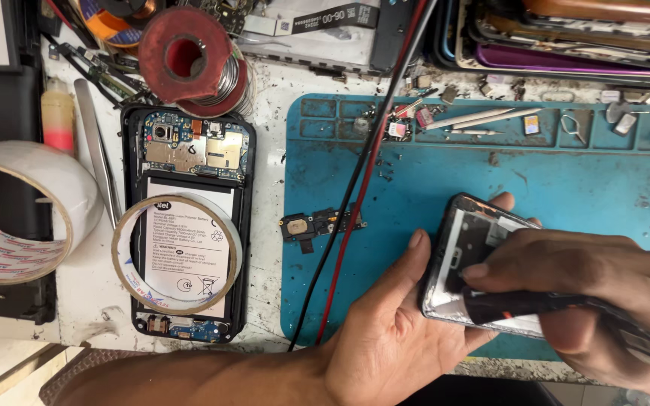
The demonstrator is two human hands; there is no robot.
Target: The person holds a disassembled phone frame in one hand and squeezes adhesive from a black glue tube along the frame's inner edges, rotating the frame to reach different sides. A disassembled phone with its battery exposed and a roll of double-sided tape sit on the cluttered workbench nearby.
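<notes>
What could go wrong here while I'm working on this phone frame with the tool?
1. The left hand only cradles the phone frame above the mat's edge; pressure from the tool in the right hand might tip it out.
2. The red and black wires run close beside the left hand and could snag.
3. The open phone lies exposed with a tape roll resting on it; debris around could reach its board.

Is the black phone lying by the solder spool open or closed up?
Open. The black phone lies with its back off: circuit board, white battery and bottom connector board are exposed, and a tape ring rests on the battery.
</notes>
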